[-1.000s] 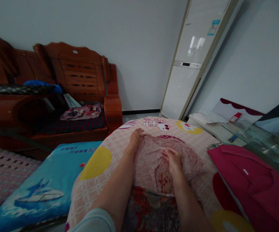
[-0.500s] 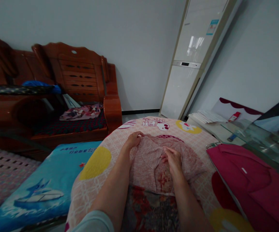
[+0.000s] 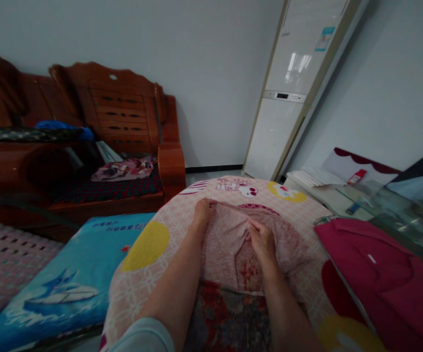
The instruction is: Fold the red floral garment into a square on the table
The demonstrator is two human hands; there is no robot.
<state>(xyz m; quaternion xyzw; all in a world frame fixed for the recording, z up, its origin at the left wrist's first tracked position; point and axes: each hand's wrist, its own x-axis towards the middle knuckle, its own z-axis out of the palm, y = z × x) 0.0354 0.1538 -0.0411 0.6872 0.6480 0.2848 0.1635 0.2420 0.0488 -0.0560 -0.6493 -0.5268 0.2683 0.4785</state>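
Observation:
A heathered pink garment, perhaps a top, lies partly folded on a round surface covered with a patterned cloth. Fingers of my left hand are closed on its far left edge. My right hand pinches the fabric near its middle and lifts a fold there. Below that fold, a reddish print shows on the garment. Closest to me lies a dark grey and red patterned part; whether it belongs to the same garment I cannot tell.
A folded magenta garment lies at the right, beside a glass shelf. Left of the round surface are a blue printed bag or cushion and a woven pink seat. Behind stand a wooden sofa and a tall white air conditioner.
My right hand's fingers have drawn together into a pinch on the fabric. The pink cloth between my hands looks raised and more taut. My left hand keeps its hold on the edge.

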